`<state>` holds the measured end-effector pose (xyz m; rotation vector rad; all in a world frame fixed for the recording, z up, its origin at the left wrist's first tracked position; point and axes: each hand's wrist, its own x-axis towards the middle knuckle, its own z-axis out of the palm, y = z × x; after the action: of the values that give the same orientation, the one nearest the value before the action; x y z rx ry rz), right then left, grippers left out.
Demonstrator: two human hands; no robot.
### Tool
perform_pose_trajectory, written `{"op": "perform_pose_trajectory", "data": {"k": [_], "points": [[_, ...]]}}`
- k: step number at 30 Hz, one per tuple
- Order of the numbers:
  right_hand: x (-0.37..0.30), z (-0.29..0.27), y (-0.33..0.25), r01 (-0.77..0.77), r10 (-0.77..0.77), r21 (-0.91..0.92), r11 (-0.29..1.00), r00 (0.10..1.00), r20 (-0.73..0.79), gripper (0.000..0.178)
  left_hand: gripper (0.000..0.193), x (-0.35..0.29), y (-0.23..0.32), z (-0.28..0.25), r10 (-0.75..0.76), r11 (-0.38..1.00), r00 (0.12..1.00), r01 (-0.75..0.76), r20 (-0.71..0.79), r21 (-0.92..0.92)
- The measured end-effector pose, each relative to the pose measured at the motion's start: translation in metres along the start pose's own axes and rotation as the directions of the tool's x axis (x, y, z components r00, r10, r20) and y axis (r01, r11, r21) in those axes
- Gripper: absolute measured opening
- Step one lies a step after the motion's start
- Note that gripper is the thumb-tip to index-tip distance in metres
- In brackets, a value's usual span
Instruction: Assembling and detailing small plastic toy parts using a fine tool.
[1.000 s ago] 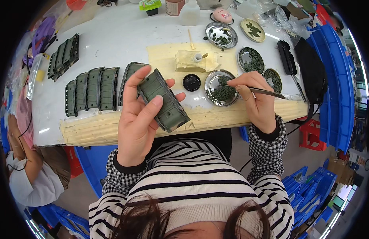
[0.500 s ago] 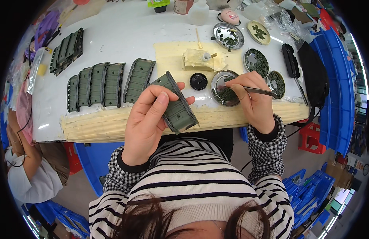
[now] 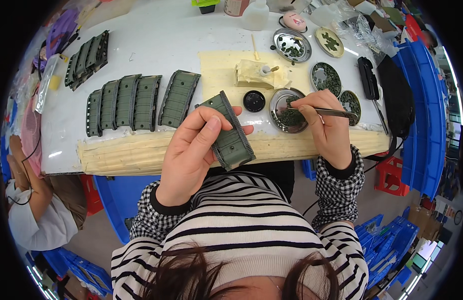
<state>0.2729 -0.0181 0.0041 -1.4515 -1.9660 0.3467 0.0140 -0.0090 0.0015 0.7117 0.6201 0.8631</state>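
My left hand (image 3: 194, 145) is closed on a curved green model panel (image 3: 230, 143) with ribbed edges, held tilted above the table's front edge. In my right hand (image 3: 327, 125) is a pair of metal tweezers (image 3: 336, 113). Their tips are over a round metal dish (image 3: 276, 107) of small dark green pieces (image 3: 291, 117); whether they pinch a piece is too small to tell. A round black lid or cup (image 3: 254, 101) sits left of that dish. More green panels (image 3: 124, 102) lie in an overlapping row on the left, with a single panel (image 3: 179, 98) beside them.
Behind the dish stands a tape-wrapped block (image 3: 249, 75) holding a small bottle. Further dishes of green pieces (image 3: 325, 79) are at the right, near a black case (image 3: 366, 80). More panels (image 3: 87, 60) lie far left. Another person's arm (image 3: 29, 172) shows at the left edge.
Both hands keep their grips. The panel in my left hand has turned slightly and shifted a little right in view. The tweezers stay over the dish, and the whole view has shifted a bit.
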Motion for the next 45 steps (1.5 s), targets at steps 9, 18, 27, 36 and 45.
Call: {"op": "perform_pose_trajectory", "data": {"k": [9, 18, 27, 36, 45], "points": [[0.0, 0.003, 0.003, 0.005, -0.005, 0.011, 1.0, 1.0, 0.009, 0.009, 0.02, 0.0, 0.0, 0.0, -0.017, 1.0, 1.0, 0.017, 0.002, 0.011], [0.013, -0.001, -0.051, 0.096, -0.084, 0.344, 0.934, 0.995, -0.049, 0.012, 0.02, 0.009, -0.009, 0.004, 0.02, 0.993, 0.999, -0.025, 0.046, 0.118], [0.023, 0.01, -0.061, 0.108, -0.121, 0.415, 0.903, 0.993, 0.005, 0.011, 0.024, 0.016, -0.005, 0.002, -0.015, 0.985, 0.992, -0.007, 0.127, 0.171], [0.02, 0.008, -0.059, 0.158, -0.169, 0.427, 0.891, 0.985, -0.011, 0.018, 0.028, 0.015, -0.001, 0.001, -0.152, 0.963, 0.964, 0.193, 0.216, -0.186], [0.015, 0.011, -0.066, 0.07, -0.109, 0.475, 0.877, 0.993, 0.056, 0.024, 0.03, 0.012, -0.002, 0.002, -0.18, 0.949, 0.968, 0.217, 0.172, -0.228]]}}
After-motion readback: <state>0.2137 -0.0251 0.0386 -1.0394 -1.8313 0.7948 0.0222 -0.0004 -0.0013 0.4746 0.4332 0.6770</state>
